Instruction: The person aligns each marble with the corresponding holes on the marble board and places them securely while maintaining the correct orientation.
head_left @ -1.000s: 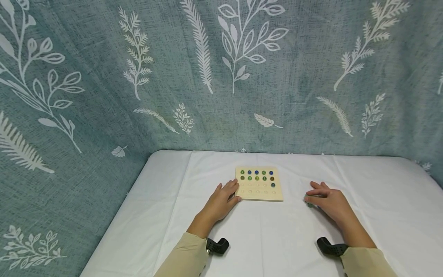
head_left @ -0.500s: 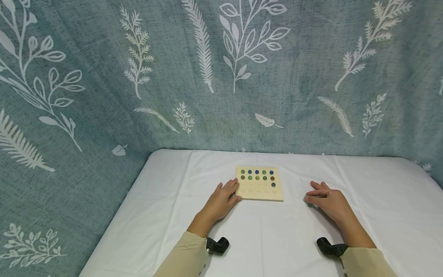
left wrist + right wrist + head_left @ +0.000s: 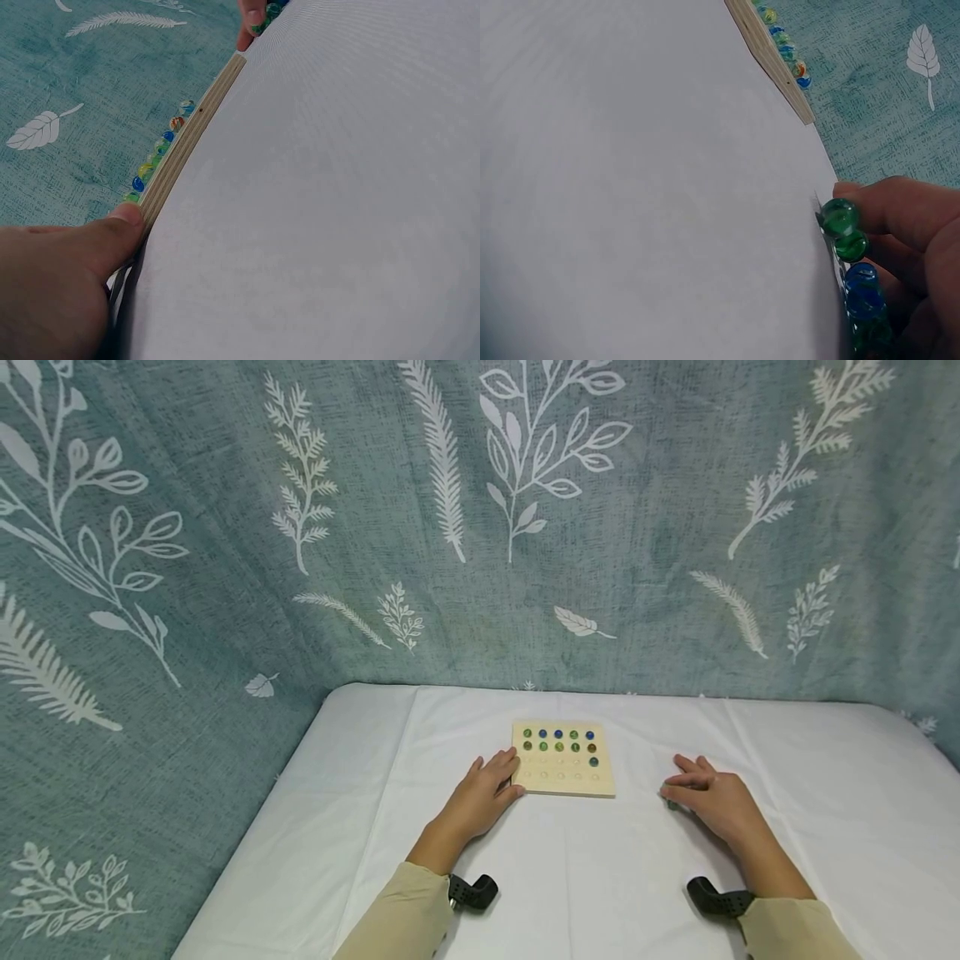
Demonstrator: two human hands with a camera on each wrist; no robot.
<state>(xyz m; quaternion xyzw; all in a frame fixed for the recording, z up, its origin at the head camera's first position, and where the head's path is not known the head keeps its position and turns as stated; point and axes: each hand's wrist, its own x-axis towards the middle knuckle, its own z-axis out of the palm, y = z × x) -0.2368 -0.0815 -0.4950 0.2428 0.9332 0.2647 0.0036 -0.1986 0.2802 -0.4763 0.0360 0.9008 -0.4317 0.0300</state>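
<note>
My left hand [image 3: 474, 802] rests on the left edge of a pale wooden board [image 3: 549, 785], fingers over its rim and thumb [image 3: 129, 213] at the near corner. Glass marbles [image 3: 558, 747], green, blue and brown, sit in the two far rows of dimples. One dark marble [image 3: 594, 762] lies at the right end of the third row. My right hand [image 3: 716, 802] bends its thumb and fingers at a loose cluster right of the board. Green marbles [image 3: 840, 217] and blue marbles [image 3: 864, 289] show beside those fingers; I cannot tell whether one is pinched.
A white cloth [image 3: 577, 877] covers the table. Behind and to the left hangs a blue-green curtain [image 3: 645, 593] with white leaf prints. Black wrist cameras [image 3: 474, 892] are strapped over tan sleeves.
Both hands keep almost the same place and pose. Less green shows at the right fingertips than a second ago. The marbles on the board have not changed.
</note>
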